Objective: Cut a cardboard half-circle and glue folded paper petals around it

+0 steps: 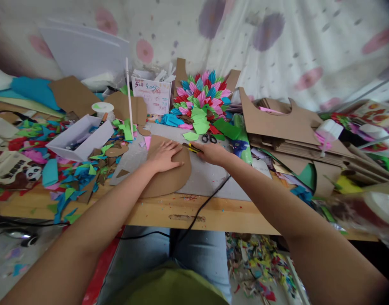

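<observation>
My left hand [165, 156] lies flat with its fingers spread on a piece of brown cardboard [169, 180] that has a rounded right edge. In my right hand [212, 153] is a yellow and black utility knife [193, 148], its front end at the cardboard's upper right edge. Under the cardboard lies a grey board [207, 178]. Black-handled scissors [209, 138] rest just beyond my right hand. Behind them stands a cluster of pleated pink, red, green and blue paper petals [202, 95], with green paper pieces [200, 121] in front.
A white open box [80, 137] stands at the left among coloured paper scraps [75, 180]. Behind are a marked white box [152, 95] of white strips and an upright white stick [129, 99]. Stacked cardboard [286, 127] fills the right. A black cable [203, 205] crosses the table's front edge.
</observation>
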The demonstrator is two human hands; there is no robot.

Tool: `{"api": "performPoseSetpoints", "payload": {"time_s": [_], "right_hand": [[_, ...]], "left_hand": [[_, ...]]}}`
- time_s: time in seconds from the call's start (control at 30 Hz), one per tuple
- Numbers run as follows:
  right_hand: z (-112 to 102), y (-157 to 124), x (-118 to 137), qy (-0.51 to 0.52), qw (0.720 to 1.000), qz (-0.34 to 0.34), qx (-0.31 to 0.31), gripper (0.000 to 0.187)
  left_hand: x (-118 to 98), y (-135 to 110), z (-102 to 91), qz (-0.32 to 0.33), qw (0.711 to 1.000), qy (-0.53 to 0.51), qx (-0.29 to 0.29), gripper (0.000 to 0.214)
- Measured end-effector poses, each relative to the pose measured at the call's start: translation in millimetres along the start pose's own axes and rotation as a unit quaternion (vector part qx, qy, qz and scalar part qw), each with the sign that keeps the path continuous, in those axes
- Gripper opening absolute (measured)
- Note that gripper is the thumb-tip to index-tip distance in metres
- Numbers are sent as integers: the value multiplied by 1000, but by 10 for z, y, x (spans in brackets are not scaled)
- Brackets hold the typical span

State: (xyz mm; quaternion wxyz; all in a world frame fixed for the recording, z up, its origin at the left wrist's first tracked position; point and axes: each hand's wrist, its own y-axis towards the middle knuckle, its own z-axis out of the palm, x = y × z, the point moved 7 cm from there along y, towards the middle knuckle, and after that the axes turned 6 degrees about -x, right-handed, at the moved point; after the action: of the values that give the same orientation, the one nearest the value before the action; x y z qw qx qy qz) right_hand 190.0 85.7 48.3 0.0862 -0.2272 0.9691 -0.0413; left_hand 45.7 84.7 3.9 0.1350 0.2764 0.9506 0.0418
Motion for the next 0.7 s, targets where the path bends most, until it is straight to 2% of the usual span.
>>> {"api": "performPoseSetpoints", "payload": {"time_s": [0.33,0.7], "right_hand": [[48,-64,-24,2,1000,5,4,55],[64,-188,92,2,999,37,23,55]], "left_hand": [[9,11,11,-3,1000,2,-2,77],[29,12,22,-7,1000,-5,1,76]]}}
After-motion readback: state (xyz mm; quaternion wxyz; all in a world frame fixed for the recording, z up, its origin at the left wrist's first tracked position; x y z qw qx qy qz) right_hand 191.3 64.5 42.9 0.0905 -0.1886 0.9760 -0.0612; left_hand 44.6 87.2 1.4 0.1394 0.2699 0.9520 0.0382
